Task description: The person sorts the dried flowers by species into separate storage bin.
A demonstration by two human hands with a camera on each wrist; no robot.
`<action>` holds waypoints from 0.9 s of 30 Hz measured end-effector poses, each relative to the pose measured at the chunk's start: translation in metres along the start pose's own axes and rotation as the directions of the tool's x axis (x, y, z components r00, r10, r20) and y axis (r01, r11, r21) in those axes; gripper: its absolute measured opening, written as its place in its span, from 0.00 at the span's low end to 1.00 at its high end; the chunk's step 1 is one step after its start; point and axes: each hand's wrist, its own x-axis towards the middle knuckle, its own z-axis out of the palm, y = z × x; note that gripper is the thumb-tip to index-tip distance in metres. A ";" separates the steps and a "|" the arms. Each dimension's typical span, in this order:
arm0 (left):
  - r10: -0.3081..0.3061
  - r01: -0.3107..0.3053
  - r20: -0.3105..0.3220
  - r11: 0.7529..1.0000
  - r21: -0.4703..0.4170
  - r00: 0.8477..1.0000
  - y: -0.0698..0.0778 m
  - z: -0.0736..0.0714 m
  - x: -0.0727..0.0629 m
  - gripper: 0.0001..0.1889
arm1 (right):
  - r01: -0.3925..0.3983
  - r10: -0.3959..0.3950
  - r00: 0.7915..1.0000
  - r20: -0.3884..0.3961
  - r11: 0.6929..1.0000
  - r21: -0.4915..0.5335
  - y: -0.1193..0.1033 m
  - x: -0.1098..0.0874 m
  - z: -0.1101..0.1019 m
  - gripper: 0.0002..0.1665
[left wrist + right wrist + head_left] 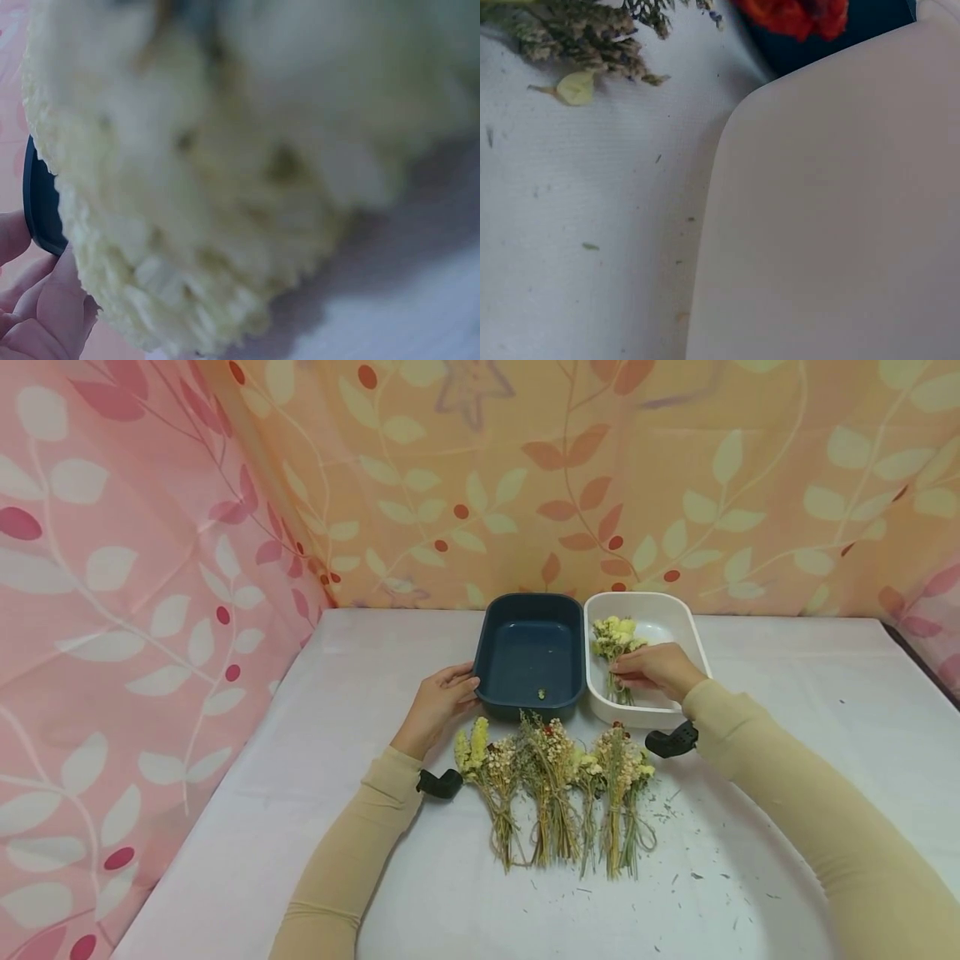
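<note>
My left hand (438, 706) grips the left edge of a dark blue tray (528, 656), thumb and fingers at its rim. A tiny flower scrap (542, 694) lies inside that tray. Over the white tray (696, 647) on the right, my right hand (658, 670) pinches the stems of a yellow dried-flower bunch (617, 633). The bunch's heads point away from me, within the tray's walls. Pale blurred blossoms (180, 210) cover much of the left wrist view. In the right wrist view the white tray's outer wall (832, 195) hides the right hand.
Several tied dried-flower bunches (551, 781) lie in a row in front of the trays, stems toward me. Small plant crumbs (697, 876) are scattered on the white tabletop (780, 760) to their right. A patterned orange cloth (480, 485) hangs behind the table.
</note>
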 end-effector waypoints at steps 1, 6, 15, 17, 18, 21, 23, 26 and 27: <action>0.000 0.000 0.001 1.000 0.001 1.000 0.000 0.000 0.000 0.23 | -0.002 0.002 1.000 0.002 1.000 0.003 0.000 0.001 0.000 0.14; -0.001 0.001 -0.002 1.000 0.003 1.000 0.000 0.000 -0.001 0.23 | 0.002 -0.002 1.000 0.004 1.000 -0.008 0.003 0.002 0.001 0.05; 0.008 -0.008 -0.001 1.000 -0.003 1.000 0.001 0.000 -0.002 0.23 | 0.025 -0.025 1.000 0.013 1.000 -0.016 0.003 -0.001 0.001 0.18; 0.007 -0.007 -0.003 1.000 -0.003 1.000 0.001 0.001 -0.002 0.23 | 0.039 -0.039 0.999 0.020 0.999 -0.014 0.003 -0.003 0.000 0.22; 0.004 -0.004 -0.005 1.000 -0.004 1.000 0.001 0.001 -0.002 0.23 | 0.045 -0.045 0.999 0.019 0.999 -0.018 0.002 -0.004 0.000 0.24; -0.006 0.006 -0.009 1.000 -0.006 1.000 0.002 0.001 -0.002 0.23 | 0.071 -0.070 0.997 0.022 0.997 -0.038 0.001 -0.010 -0.002 0.27; -0.011 0.010 -0.011 1.000 -0.004 1.000 0.002 0.001 -0.002 0.23 | 0.089 -0.088 0.996 0.028 0.995 -0.055 0.000 -0.016 -0.004 0.28; -0.010 0.010 -0.011 1.000 0.000 1.000 0.003 0.002 -0.002 0.23 | 0.124 -0.122 0.992 0.041 0.990 -0.065 -0.001 -0.028 -0.007 0.30; -0.008 0.008 -0.009 1.000 0.000 1.000 0.003 0.002 -0.002 0.23 | 0.130 -0.128 0.991 0.043 0.990 -0.058 -0.001 -0.033 -0.008 0.31</action>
